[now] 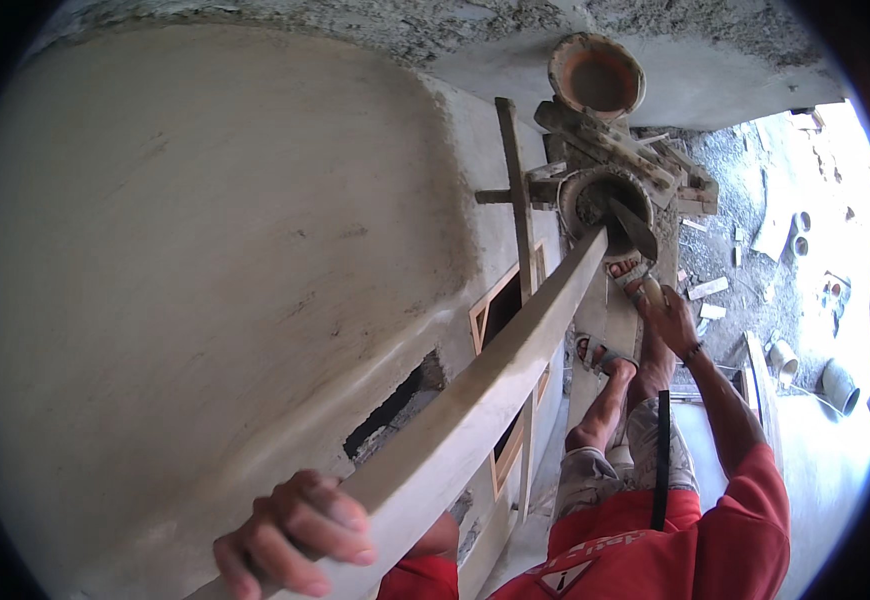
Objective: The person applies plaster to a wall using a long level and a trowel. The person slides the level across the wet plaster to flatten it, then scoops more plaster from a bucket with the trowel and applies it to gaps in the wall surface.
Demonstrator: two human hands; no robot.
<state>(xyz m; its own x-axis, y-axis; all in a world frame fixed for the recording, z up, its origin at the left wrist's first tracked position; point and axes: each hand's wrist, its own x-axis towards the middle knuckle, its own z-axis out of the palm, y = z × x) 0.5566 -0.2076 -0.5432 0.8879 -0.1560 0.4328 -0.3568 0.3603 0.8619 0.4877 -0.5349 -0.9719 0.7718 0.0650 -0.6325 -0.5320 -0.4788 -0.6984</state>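
My left hand (290, 530) grips the near end of a long pale straightedge board (485, 390), which runs diagonally up to a mortar-caked bucket (580, 203). My right hand (667, 318) holds a trowel (633, 228) by its handle, the metal blade lying over that bucket beside the board's far end. My sandalled feet (595, 355) are below me on a narrow plank (591, 310). To my left is a smooth plastered wall (215, 220) with a jagged dark opening (385, 405).
A second, orange-rimmed bucket (595, 78) sits beyond stacked timber pieces (615, 140). An upright batten (513, 170) stands beside a wooden window frame (477, 328). Far below on the right, rubble ground (715, 250) holds scattered offcuts and several pails (839, 384).
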